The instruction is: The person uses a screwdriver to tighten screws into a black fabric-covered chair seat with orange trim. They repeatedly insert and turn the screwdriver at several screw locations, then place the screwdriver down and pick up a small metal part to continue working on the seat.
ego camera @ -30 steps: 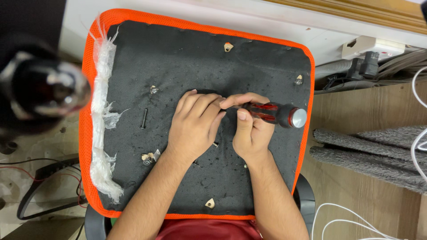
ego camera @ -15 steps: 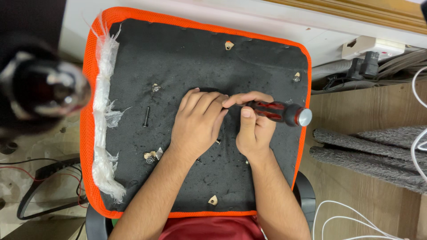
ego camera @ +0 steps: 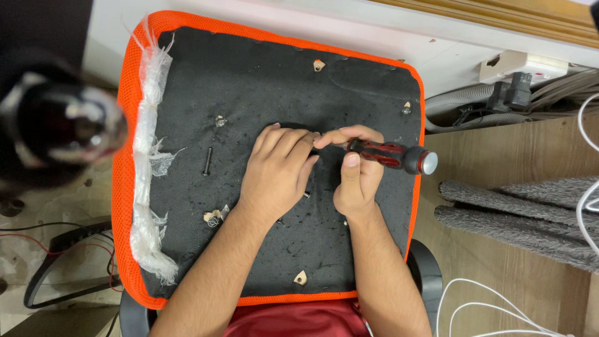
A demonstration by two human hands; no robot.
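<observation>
While both hands meet at the middle of the upturned seat: the work sits on its black underside.
Seat cushion (ego camera: 262,81): lies bottom-up, black fabric facing the camera, orange mesh edging all round.
Left hand (ego camera: 274,175): lies palm-down on the black fabric, fingers (ego camera: 284,142) close together and curled forward; whatever sits beneath them is hidden, so whether they pinch anything cannot be told.
Right hand (ego camera: 357,181): fingers wrapped tight around the screwdriver handle, thumb lying along it, forefinger stretched toward the left hand's fingertips.
Screwdriver (ego camera: 393,156): red and black handle with a silver end cap pointing right; it lies nearly flat over the seat, its tip hidden where the two hands touch.
Loose bolt (ego camera: 208,160): dark, long, lying on the fabric to the left of the left hand, well apart from it.
Torn plastic wrap (ego camera: 146,162): whitish shreds running down the seat's left edge.
Small holes in the fabric: pale wood shows at several spots, one near the top edge (ego camera: 319,64), one near the bottom edge (ego camera: 300,278).
Blurred dark object (ego camera: 59,122): close to the camera at the left, too blurred to identify.
Floor at right: grey mat (ego camera: 518,212) and white cables (ego camera: 493,306) on wood.
</observation>
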